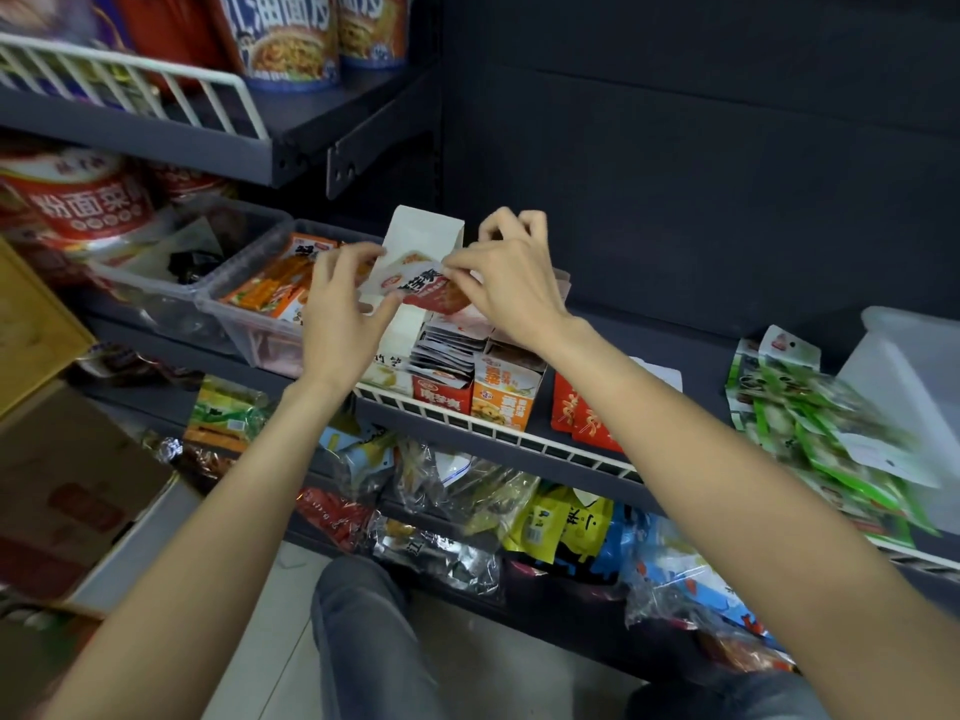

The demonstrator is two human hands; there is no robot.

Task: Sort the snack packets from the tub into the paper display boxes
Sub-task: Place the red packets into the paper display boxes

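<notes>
Taking the red display box (pixel 442 392) at the shelf rail (pixel 498 433) as the mark, and going from near to far: below and nearer than it, loose bags (pixel 561 527) crowd the lower shelf; just to its right stands an orange box (pixel 506 402), and just to its left a pale box (pixel 387 374), partly hidden by the left wrist; the red box is already packed with upright packets (pixel 447 350).

Directly above and behind the red box, both hands meet on one red-and-white packet (pixel 428 288); the right hand (pixel 511 288) pinches its upper edge between thumb and forefinger, the other fingers (pixel 519 223) curled loosely above; the left hand (pixel 340 314) has its fingers partly curled, the thumb against the packet's lower left corner, though how firm that hold is I cannot tell; a tall white box flap (pixel 423 233) stands just behind the packet.

Left of the red box and farther back sits the clear tub (pixel 249 330), orange packets (pixel 275 288) remaining in it.

The step in hand looks like placement: a packet out of the tub, being squared up over the box whose print it seems to match; the next move likely calls for tipping it upright and sliding it into whatever gap the tight row offers, possibly with the left hand parting the packets first.
</notes>
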